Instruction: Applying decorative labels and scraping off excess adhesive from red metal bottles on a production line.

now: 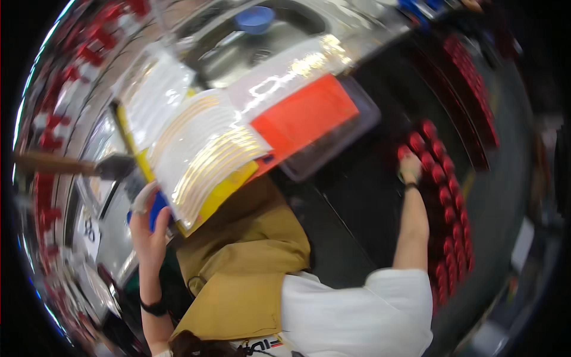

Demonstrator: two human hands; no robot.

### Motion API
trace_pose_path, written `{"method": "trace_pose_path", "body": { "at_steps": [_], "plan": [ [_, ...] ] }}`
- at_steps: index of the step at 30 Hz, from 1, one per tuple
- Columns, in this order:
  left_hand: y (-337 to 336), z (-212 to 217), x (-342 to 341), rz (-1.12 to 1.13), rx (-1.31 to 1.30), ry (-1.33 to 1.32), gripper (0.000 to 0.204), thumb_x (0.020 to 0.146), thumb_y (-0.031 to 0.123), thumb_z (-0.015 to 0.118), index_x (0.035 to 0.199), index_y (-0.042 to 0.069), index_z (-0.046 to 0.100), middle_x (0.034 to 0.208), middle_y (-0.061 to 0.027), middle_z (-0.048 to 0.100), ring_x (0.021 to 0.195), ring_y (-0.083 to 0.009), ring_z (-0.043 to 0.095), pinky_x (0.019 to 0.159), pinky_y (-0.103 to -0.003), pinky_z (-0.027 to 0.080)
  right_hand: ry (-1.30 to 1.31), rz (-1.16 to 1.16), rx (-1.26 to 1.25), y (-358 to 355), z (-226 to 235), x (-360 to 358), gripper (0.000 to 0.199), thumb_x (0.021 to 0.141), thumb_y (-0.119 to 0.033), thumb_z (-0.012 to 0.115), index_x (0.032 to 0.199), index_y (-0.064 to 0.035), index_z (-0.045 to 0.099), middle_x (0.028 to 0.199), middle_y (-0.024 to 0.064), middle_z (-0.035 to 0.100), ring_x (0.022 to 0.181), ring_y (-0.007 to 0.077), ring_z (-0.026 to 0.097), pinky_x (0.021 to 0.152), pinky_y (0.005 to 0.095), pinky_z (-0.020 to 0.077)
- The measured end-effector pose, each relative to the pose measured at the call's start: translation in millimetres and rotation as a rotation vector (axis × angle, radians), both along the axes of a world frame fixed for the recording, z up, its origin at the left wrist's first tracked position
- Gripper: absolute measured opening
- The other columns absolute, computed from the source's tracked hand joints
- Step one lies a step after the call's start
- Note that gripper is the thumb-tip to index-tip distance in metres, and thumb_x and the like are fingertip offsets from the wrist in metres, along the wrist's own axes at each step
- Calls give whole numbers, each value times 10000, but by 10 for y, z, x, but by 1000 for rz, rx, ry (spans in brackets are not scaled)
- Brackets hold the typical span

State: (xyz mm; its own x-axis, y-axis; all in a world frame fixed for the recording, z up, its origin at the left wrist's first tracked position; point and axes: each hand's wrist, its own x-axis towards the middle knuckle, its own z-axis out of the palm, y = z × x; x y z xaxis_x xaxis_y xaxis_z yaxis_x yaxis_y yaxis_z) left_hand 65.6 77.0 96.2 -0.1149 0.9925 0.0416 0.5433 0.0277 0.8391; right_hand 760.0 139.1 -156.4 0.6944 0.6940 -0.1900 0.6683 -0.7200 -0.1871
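My left hand (pixel 150 229) is beside the lower left corner of a stack of flat sheets, its thumb and fingers apart. A blue object (pixel 159 205) shows right behind its fingers; blur hides its kind and whether I touch it. The stack has a glossy white sheet with curved gold stripes (pixel 211 160), yellow edging and an orange-red sheet (pixel 306 116). Over on the right, my right arm is stretched out. My right hand (pixel 410 169) has its fingers closed at a red round-topped piece (pixel 404 152), at the end of a row of similar pieces.
A sink (pixel 229 62) with a blue bowl (pixel 254 19) lies beyond the sheets. A grey translucent tray (pixel 364 119) sits under the orange-red sheet. At the left, a wooden-handled tool (pixel 65 163) extends toward the stack. Several red pieces (pixel 447 214) line the dark right side.
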Motion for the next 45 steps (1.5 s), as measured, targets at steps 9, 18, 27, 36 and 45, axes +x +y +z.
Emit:
{"method": "trace_pose_path", "body": {
  "at_steps": [9, 18, 27, 36, 45],
  "plan": [
    [-398, 97, -726, 317, 149, -110, 364, 989, -6, 628, 1352, -11, 614, 1320, -120, 668, 1246, -191, 616, 1067, -340, 488, -220, 470, 507, 685, 974, -560, 122, 965, -152, 679, 1047, -81, 734, 1011, 136, 710, 926, 327, 695, 802, 429, 548],
    [-449, -99, -2006, 518, 305, -143, 385, 980, 80, 680, 1345, -15, 605, 1264, -135, 679, 1200, -212, 653, 997, -347, 545, 202, 1253, 810, 1667, 2923, -3702, 101, 975, 6, 612, 1057, 20, 668, 927, 135, 626, 810, 257, 615, 745, 345, 489],
    [-262, -2, -4791, 888, 286, 442, 719, 846, 339, 816, 1393, -23, 521, 1326, -265, 608, 1241, -384, 598, 1023, -440, 484, 283, 1638, 780, 1914, 3168, -5576, 98, 910, 79, 641, 985, 21, 665, 867, 108, 588, 715, 216, 568, 651, 321, 443],
    [587, -47, -6866, 1185, 362, 760, 1086, 698, 414, 910, 1521, -12, 342, 1509, -311, 405, 1371, -462, 449, 1137, -479, 394, 93, 1527, 646, 2049, 3030, -5717, 110, 839, 49, 700, 926, -15, 679, 888, 131, 607, 689, 303, 613, 630, 378, 472],
    [1415, -173, -7405, 1228, 460, 532, 948, 662, 313, 925, 1445, 107, 433, 1403, -186, 511, 1292, -396, 535, 1072, -472, 466, -73, 1433, 582, 2127, 3242, -5821, 87, 838, 35, 704, 901, -19, 680, 873, 132, 610, 664, 284, 601, 600, 371, 460]
  ]
}}
